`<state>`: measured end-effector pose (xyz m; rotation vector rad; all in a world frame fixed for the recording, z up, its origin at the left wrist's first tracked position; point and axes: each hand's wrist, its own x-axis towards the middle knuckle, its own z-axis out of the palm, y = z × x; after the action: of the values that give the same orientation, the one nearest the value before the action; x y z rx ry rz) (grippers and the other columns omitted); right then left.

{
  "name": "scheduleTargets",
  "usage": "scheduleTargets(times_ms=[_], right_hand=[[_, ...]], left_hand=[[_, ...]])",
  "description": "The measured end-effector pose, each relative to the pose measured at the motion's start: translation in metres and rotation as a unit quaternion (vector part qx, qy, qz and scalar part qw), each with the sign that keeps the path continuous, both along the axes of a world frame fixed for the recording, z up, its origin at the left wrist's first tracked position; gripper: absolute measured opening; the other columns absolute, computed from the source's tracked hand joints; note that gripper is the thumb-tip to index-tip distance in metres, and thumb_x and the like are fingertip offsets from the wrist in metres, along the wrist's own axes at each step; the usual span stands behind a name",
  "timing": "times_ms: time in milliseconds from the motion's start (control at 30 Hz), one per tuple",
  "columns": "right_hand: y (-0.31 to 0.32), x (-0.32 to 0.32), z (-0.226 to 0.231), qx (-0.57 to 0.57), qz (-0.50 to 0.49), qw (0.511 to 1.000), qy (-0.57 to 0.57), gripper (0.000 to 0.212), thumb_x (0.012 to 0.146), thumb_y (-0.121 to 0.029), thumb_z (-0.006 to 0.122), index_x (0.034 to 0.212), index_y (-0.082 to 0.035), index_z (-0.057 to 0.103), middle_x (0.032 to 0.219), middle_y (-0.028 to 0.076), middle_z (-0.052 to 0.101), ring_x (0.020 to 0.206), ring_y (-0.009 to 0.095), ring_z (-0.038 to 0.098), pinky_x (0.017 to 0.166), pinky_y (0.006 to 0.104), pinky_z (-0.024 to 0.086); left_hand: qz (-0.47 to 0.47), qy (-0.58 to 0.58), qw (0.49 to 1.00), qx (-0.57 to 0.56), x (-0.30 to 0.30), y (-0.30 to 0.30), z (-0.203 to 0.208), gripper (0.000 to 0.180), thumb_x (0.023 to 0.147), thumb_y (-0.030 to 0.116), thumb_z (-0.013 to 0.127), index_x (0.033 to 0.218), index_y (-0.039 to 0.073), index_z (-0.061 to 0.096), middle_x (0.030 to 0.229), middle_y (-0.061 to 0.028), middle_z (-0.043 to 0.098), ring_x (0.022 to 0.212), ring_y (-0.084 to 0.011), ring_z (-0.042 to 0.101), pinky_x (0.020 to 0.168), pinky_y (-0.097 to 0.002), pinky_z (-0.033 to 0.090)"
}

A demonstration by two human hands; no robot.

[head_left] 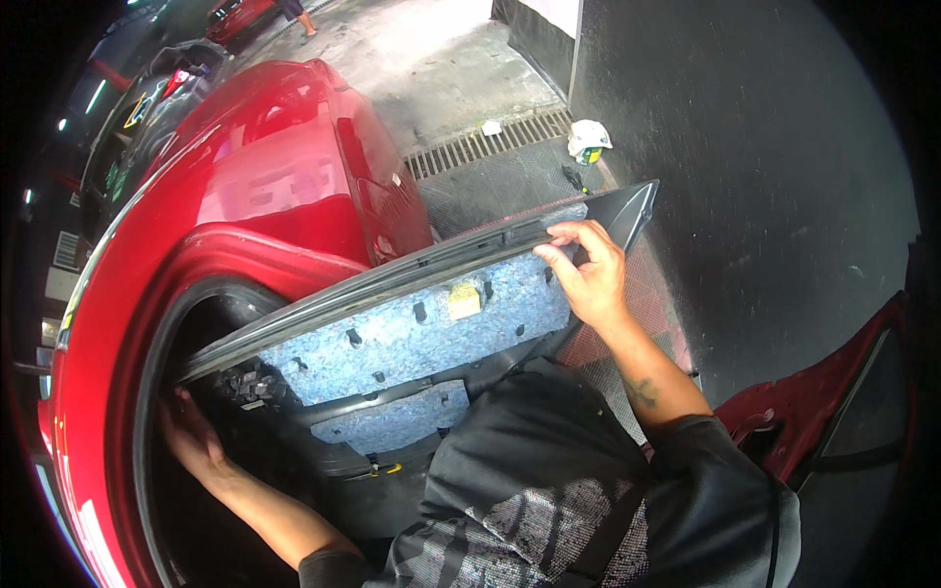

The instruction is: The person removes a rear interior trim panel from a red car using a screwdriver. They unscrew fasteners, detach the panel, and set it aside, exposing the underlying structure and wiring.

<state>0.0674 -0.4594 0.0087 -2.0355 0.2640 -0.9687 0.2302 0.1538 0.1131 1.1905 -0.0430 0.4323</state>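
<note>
A long door trim panel leans across in front of me, its dark ribbed upper edge slanting up to the right. Blue felt padding with several dark clips covers the side facing me. A yellow foam block is stuck on it. My right hand pinches the upper edge near the dark pointed right end, thumb on the felt side. In the shade of the red car's door opening, my left hand has its fingers stretched upward, just below the panel's left end. Shadow hides whether they touch it.
The red car fills the left, its black rubber seal framing the opening. A red car door stands at the right by a dark wall. Beyond the panel are a floor grate and a white bag.
</note>
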Motion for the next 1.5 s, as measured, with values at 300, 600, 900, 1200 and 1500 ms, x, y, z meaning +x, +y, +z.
scheduleTargets(times_ms=[300, 600, 900, 1200, 1500], right_hand=[[-0.013, 0.009, 0.0, 0.051, 0.011, 0.999, -0.007, 0.029, 0.084, -0.012, 0.09, 0.107, -0.002, 0.077, 0.091, 0.008, 0.076, 0.088, 0.022, 0.07, 0.083, 0.0353, 0.056], [-0.015, 0.01, 0.002, 0.068, 0.012, 0.998, -0.006, 0.028, 0.083, -0.011, 0.09, 0.107, -0.003, 0.079, 0.091, 0.008, 0.078, 0.088, 0.022, 0.07, 0.083, 0.0354, 0.055], [-0.012, 0.01, 0.004, 0.07, 0.018, 0.997, -0.008, 0.028, 0.082, -0.01, 0.091, 0.106, -0.003, 0.079, 0.091, 0.008, 0.078, 0.088, 0.022, 0.071, 0.083, 0.0351, 0.056], [0.008, 0.02, 0.015, 0.039, 0.028, 0.999, -0.022, 0.027, 0.084, -0.008, 0.09, 0.108, -0.003, 0.08, 0.093, 0.008, 0.078, 0.088, 0.019, 0.071, 0.082, 0.0322, 0.057], [0.008, 0.009, 0.006, 0.024, 0.024, 0.999, -0.037, 0.026, 0.081, -0.007, 0.089, 0.104, -0.003, 0.08, 0.091, 0.009, 0.078, 0.089, 0.025, 0.071, 0.082, 0.0366, 0.056]], left_hand=[[0.102, -0.002, 0.992, 0.07, -0.007, -0.035, 0.009, 0.035, 0.102, 0.012, 0.075, 0.134, 0.004, 0.066, 0.127, -0.0088, 0.068, 0.108, -0.0188, 0.065, 0.098, -0.035, 0.056], [0.093, 0.004, 0.993, 0.076, -0.01, -0.029, 0.01, 0.041, 0.101, 0.012, 0.076, 0.14, 0.005, 0.063, 0.133, -0.008, 0.065, 0.113, -0.0184, 0.063, 0.098, -0.0346, 0.053], [0.091, 0.002, 0.993, 0.077, -0.016, -0.017, 0.008, 0.042, 0.101, 0.011, 0.075, 0.141, 0.006, 0.063, 0.132, -0.0087, 0.065, 0.115, -0.0189, 0.062, 0.099, -0.0348, 0.053], [0.12, 0.036, 0.986, 0.105, -0.002, 0.03, 0.005, 0.041, 0.103, 0.015, 0.073, 0.141, 0.009, 0.063, 0.136, -0.0079, 0.066, 0.117, -0.0211, 0.064, 0.103, -0.0373, 0.054], [0.104, 0.084, 0.988, 0.082, -0.005, 0.043, -0.01, 0.039, 0.102, 0.014, 0.072, 0.14, 0.008, 0.063, 0.13, -0.0083, 0.067, 0.115, -0.0223, 0.064, 0.104, -0.041, 0.052]])
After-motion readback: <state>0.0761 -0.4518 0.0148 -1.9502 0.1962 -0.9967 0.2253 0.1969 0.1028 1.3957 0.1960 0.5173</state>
